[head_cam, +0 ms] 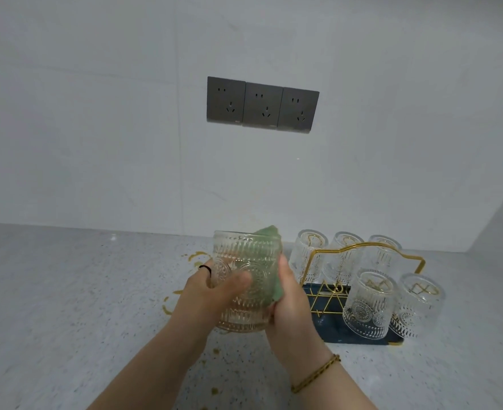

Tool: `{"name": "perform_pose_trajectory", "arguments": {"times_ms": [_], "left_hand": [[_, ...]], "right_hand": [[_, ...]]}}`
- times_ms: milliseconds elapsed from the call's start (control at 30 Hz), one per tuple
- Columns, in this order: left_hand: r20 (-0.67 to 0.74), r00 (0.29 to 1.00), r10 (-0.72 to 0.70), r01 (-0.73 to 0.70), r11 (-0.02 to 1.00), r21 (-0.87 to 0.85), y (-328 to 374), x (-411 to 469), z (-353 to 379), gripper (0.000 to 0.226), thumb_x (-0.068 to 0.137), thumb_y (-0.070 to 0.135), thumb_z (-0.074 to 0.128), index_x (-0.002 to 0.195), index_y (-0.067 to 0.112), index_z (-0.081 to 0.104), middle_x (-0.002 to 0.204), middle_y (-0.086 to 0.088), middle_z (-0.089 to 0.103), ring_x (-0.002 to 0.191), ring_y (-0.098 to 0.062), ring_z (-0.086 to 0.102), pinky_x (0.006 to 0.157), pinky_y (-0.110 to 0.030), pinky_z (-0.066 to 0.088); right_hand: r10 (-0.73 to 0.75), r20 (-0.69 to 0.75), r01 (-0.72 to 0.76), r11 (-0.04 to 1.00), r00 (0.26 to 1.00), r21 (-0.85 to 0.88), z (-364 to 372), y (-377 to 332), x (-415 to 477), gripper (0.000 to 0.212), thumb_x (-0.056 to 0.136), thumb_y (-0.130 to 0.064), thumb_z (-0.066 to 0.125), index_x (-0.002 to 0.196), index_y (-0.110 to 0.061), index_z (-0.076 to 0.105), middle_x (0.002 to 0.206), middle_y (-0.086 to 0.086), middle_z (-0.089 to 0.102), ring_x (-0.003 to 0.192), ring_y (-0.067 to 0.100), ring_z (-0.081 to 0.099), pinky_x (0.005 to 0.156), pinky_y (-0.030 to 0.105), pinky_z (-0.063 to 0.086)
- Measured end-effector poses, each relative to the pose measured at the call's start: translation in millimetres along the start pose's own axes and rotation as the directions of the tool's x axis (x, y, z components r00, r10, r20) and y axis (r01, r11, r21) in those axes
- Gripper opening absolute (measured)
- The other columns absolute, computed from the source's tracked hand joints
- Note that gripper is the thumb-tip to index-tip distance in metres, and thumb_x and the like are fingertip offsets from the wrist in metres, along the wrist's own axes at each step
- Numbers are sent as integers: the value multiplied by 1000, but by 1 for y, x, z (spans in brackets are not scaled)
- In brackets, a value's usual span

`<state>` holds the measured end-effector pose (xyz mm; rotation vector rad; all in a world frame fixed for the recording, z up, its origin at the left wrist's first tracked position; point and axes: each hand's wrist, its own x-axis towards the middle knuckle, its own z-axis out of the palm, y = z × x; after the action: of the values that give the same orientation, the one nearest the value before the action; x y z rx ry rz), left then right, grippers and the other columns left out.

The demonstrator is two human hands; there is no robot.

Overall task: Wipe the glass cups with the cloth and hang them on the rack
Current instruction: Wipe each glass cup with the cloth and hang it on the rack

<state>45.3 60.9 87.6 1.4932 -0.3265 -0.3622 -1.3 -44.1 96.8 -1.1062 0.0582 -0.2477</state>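
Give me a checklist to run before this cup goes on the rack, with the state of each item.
1. Grip on the glass cup: the left hand grips its side. Ok.
2. Cloth clear of the cup: the green cloth lies over its rim, pinched by the right hand. Not ok.
3. Free peg on the rack: five cups hang on it upside down, and a spare peg is not plainly visible. Cannot tell.
4. Cup dry: the patterned glass hides this. Cannot tell.
5. Counter clean: brown spills lie beside the cup. Not ok.
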Motion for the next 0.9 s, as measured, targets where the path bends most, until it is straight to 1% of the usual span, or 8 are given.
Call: {"name": "perform_pose_trajectory", "arguments": {"times_ms": [200,333,433,500,667,733,800,900], "left_hand": [[-59,998,33,-29,997,69,0,2,5,110,48,79,63,139,23,38,130,0,52,118,-20,49,100,-39,39],[-102,994,49,-46,998,33,-1,-2,11,106,53,72,55,142,24,27,122,-6,58,114,-24,55,100,-45,43],[-81,997,10,-16,997,-73,-5,-4,14,102,58,62,71,131,-2,38,93,-7,63,78,-14,65,64,-27,53],[-42,999,14,-19,991,-132,-6,-4,9,98,52,54,74,119,-13,44,72,-5,59,55,-11,61,46,-21,47],[-21,1000,-12,7,980,-201,-4,0,1,104,37,62,75,120,4,53,108,-19,66,94,-36,66,81,-53,53],[-35,999,-34,27,983,-180,-4,-1,3,117,29,72,76,124,8,52,117,-20,63,104,-40,62,91,-59,47],[-56,996,-67,56,983,-176,-6,1,2,114,35,72,72,125,5,50,117,-22,62,99,-38,63,80,-50,55],[-47,995,-87,78,983,-168,-9,2,0,100,49,67,62,124,3,50,113,-21,61,81,-26,62,48,-27,50]], "right_hand": [[-107,-114,91,987,988,-135,0,9,-8,38,96,-35,27,122,-21,51,115,8,63,104,19,62,88,38,53],[-261,-110,167,836,959,-522,0,10,-6,42,92,-43,32,133,-36,31,129,-1,51,114,13,54,94,35,49],[-398,-4,232,544,918,-807,11,15,-9,47,83,-49,24,126,-53,7,145,-10,32,131,6,35,107,35,36],[-447,70,303,475,892,-826,13,20,-11,45,82,-49,21,123,-52,3,149,-15,20,137,-3,17,114,27,22],[-158,27,158,925,987,-347,4,7,-1,39,93,-42,32,131,-42,36,136,-1,48,121,14,51,102,42,43],[-143,0,133,919,990,-371,3,5,-1,33,97,-37,26,126,-42,40,132,1,52,116,15,54,99,40,45],[-324,39,273,717,945,-641,12,13,-6,32,92,-51,22,123,-57,22,145,-10,32,131,4,34,111,30,31],[-540,244,445,280,806,-851,11,34,-9,54,87,-63,11,137,-45,11,146,-13,5,134,-10,0,110,7,1]]}}
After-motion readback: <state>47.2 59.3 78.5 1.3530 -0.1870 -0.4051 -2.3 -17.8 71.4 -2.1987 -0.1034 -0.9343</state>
